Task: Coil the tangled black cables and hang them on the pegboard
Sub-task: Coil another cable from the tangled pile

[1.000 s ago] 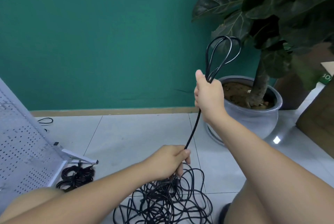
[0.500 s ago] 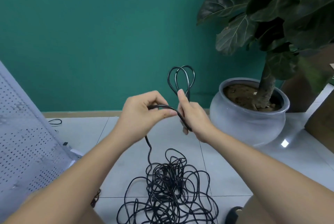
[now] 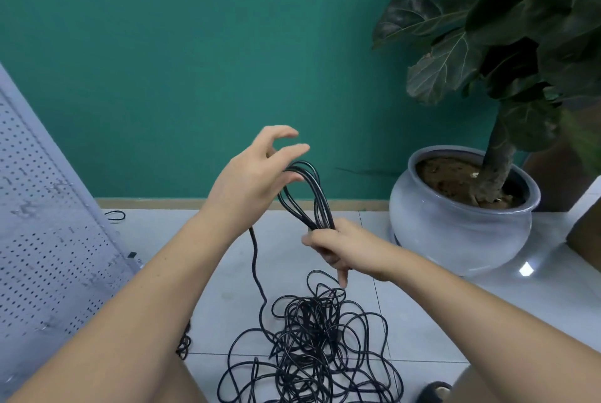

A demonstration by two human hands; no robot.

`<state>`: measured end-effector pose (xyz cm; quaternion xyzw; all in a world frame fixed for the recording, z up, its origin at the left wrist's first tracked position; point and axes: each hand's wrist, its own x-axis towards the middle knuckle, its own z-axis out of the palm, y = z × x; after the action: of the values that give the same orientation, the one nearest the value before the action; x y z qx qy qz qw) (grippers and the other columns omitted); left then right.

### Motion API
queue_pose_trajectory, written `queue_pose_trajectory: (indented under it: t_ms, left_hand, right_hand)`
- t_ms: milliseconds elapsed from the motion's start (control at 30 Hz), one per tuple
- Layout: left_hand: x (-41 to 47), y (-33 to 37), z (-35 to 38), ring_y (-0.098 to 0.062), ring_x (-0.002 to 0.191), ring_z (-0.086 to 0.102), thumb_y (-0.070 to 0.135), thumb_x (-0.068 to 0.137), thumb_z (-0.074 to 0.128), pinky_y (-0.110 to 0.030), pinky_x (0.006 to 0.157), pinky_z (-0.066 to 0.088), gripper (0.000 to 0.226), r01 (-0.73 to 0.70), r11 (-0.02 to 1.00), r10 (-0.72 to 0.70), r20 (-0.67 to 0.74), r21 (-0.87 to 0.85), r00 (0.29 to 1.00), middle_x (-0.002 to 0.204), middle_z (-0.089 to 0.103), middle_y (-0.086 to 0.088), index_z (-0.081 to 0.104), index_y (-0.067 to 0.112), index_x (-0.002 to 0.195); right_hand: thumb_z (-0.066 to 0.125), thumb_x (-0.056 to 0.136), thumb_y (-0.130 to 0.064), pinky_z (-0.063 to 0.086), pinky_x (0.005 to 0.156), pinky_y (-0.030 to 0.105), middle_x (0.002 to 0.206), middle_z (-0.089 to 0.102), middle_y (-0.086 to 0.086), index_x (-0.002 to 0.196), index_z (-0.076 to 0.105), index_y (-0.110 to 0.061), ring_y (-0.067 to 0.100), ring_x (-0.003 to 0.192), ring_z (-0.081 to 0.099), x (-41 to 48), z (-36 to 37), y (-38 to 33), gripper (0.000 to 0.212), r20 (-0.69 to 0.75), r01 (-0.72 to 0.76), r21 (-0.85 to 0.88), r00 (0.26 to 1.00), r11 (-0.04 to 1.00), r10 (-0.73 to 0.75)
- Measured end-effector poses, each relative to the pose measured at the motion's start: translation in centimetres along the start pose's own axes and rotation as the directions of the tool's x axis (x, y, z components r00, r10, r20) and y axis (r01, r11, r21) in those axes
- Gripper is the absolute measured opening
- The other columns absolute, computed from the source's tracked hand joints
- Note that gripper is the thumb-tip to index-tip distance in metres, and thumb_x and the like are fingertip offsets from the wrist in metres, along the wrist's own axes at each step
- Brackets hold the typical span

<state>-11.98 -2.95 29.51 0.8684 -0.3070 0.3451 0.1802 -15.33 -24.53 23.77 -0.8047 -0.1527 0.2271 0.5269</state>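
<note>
Cable loops (image 3: 326,207) in right hand (image 3: 349,248) — tangle (image 3: 312,337) below

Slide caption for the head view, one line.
Right hand grips coiled loops of black cable; left hand touches their top, tangled pile on the tiled floor below.

Black cables (image 3: 312,337), teal wall (image 3: 195,44), grey dotted pegboard (image 3: 42,240).

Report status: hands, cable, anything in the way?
Right hand grips coil base. Left hand open, fingers at loop tops. Tangled pile on floor below. Pegboard left, path unobstructed.
</note>
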Motion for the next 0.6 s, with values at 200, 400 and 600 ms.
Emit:
queue_pose_trajectory:
  t_ms: [200, 400, 600]
  left_hand:
    - [-0.2, -0.7, 1.3, -0.021, 0.116, 0.066, 0.029, 0.108, 0.058, -0.041, 0.098, 0.056, 0.034, -0.013, 0.999, 0.016, 0.079, -0.046, 0.997, 0.144, 0.065, 0.004, 0.067, 0.023, 0.140]
    - [-0.1, -0.3, 0.7, -0.030, 0.085, 0.069, 0.023, 0.106, 0.064, -0.037, 0.081, 0.052, 0.032, 0.590, 0.656, -0.319, 0.535, -0.471, 0.782, 0.085, 0.080, 0.003, 0.063, 0.042, 0.130]
    - [0.5, 0.7, 1.3, -0.018, 0.059, 0.047, 0.000, 0.091, 0.059, -0.033, 0.071, 0.054, 0.036, 0.671, 0.196, -0.335, 0.594, -0.715, 0.731, 0.069, 0.042, -0.007, 0.067, 0.016, 0.122]
  right_hand:
    - [0.056, 0.093, -0.025, 0.055, 0.054, 0.038, 0.066, 0.036, -0.001, 0.071, 0.047, -0.017, 0.019, 0.056, 0.032, -0.9, -0.7, 0.2, 0.025, -0.016, -0.039, -0.129, 0.999, 0.991, 0.037]
    - [0.057, 0.098, -0.028, 0.057, 0.050, 0.034, 0.080, 0.042, 0.012, 0.078, 0.054, -0.009, 0.026, 0.065, 0.047, -1.0, -0.8, 0.6, 0.027, -0.049, -0.045, -0.304, 0.998, 0.952, 0.032]
    - [0.056, 0.106, -0.050, 0.067, 0.068, 0.036, 0.117, 0.063, -0.003, 0.148, 0.057, -0.035, 0.024, 0.088, 0.070, -0.3, 0.5, 0.8, 0.044, -0.034, -0.026, -0.285, 0.999, 0.958, 0.017]
